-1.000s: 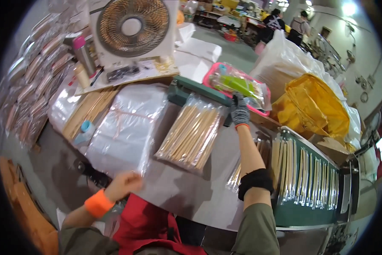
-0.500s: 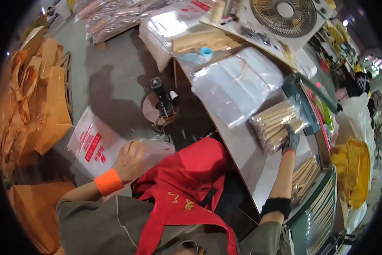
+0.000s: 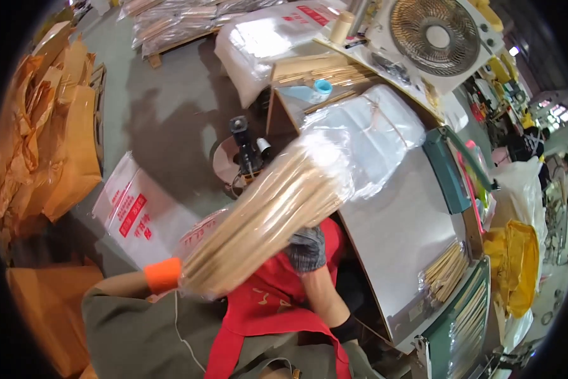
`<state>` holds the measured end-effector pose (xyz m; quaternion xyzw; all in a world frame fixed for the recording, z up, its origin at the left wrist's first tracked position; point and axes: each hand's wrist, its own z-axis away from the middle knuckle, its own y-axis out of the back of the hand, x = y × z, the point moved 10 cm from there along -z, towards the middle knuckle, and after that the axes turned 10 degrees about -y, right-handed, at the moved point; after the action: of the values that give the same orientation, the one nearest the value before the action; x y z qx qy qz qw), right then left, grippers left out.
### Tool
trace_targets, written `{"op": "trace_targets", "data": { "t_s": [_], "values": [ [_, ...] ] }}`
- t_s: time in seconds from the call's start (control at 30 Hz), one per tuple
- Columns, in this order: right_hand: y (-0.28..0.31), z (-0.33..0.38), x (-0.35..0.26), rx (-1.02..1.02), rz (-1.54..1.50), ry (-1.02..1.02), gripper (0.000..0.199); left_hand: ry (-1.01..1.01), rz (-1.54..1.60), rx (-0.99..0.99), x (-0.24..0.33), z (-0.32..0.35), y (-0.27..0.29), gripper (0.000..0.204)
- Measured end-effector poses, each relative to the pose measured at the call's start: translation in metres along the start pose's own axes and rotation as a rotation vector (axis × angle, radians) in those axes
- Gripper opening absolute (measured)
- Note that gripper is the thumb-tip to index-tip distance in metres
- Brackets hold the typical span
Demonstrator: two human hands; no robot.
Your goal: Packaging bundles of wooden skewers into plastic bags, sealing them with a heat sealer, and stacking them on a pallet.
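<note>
A long clear plastic pack of thin wooden sticks (image 3: 265,218) lies slantwise across my lap, above my red apron. My right hand (image 3: 308,248), in a grey glove, grips its lower side. My left hand is hidden behind the near end of the pack; only the forearm and an orange wristband (image 3: 162,276) show. Beside that wrist a white plastic sack (image 3: 135,218) with red print hangs open-side toward my lap, part of it behind the pack.
The table (image 3: 391,234) on my right bears a stack of clear bags (image 3: 385,126), a small bundle of sticks (image 3: 445,268) and a green-framed sealer (image 3: 448,170). A fan (image 3: 436,36) stands beyond. On the floor are a black device on a round base (image 3: 241,148) and brown paper sacks (image 3: 75,145).
My right hand has lifted the pack of sticks off the table and brought it left over my lap. The pack now covers my left hand, which was on the white sack.
</note>
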<state>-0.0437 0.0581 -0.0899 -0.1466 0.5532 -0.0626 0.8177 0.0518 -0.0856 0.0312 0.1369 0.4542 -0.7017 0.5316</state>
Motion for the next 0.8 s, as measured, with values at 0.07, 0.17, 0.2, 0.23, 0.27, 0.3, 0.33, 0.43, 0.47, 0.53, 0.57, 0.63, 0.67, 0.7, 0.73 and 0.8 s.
{"op": "trace_targets", "data": {
  "t_s": [0.07,0.17,0.2,0.23,0.27,0.3,0.33,0.43,0.47,0.53,0.57,0.63,0.67,0.7,0.73,0.8],
  "values": [
    [-0.045,-0.01,-0.028,-0.103,-0.256,-0.353,0.046,-0.047,1.385,-0.202,0.066,0.03,-0.005,0.037],
    [-0.114,-0.003,-0.093,0.011,0.948,0.653,0.048,-0.016,2.779,-0.458,0.143,0.068,0.06,0.025],
    [-0.113,-0.015,-0.077,-0.051,0.851,0.51,0.055,0.142,2.633,-0.279,0.138,0.069,0.058,0.02],
    [-0.115,-0.022,-0.061,-0.076,0.855,0.514,0.055,0.284,2.467,-0.115,0.127,0.072,0.058,0.018],
    [-0.111,-0.03,-0.033,-0.095,0.931,0.502,0.057,0.301,2.44,-0.031,0.12,0.077,0.049,0.014],
    [-0.103,-0.037,-0.007,-0.091,1.011,0.494,0.059,0.308,2.434,-0.013,0.114,0.078,0.042,0.014],
    [-0.086,-0.054,0.04,-0.06,1.011,0.226,0.059,0.227,2.424,0.031,0.105,0.078,0.04,0.014],
    [-0.171,-0.045,0.028,-0.672,1.054,0.537,0.054,0.353,2.259,0.173,0.061,0.09,0.014,0.014],
    [-0.184,-0.041,0.037,-0.713,1.222,0.574,0.048,0.441,2.295,0.269,0.053,0.088,0.012,0.014],
    [-0.205,-0.039,0.094,-0.889,1.79,0.35,0.04,0.537,2.33,0.468,0.037,0.078,0.013,0.015],
    [-0.195,-0.041,0.116,-0.855,1.789,0.254,0.045,0.52,2.416,0.483,0.035,0.07,0.019,0.015],
    [-0.165,-0.054,0.139,-0.87,1.866,0.12,0.051,0.438,2.52,0.631,0.045,0.055,0.051,0.017],
    [-0.132,-0.069,0.144,-0.72,1.652,-0.088,0.05,0.436,2.51,0.646,0.048,0.054,0.063,0.017],
    [-0.088,-0.078,0.154,-0.548,1.419,-0.278,0.049,0.358,2.547,0.519,0.063,0.049,0.075,0.017],
    [-0.062,-0.076,0.151,-0.434,1.359,-0.034,0.04,0.254,2.563,0.397,0.068,0.045,0.081,0.018],
    [-0.086,-0.048,0.096,-0.511,1.247,0.001,0.039,0.229,2.648,0.494,0.078,0.055,0.095,0.019]
  ]
}}
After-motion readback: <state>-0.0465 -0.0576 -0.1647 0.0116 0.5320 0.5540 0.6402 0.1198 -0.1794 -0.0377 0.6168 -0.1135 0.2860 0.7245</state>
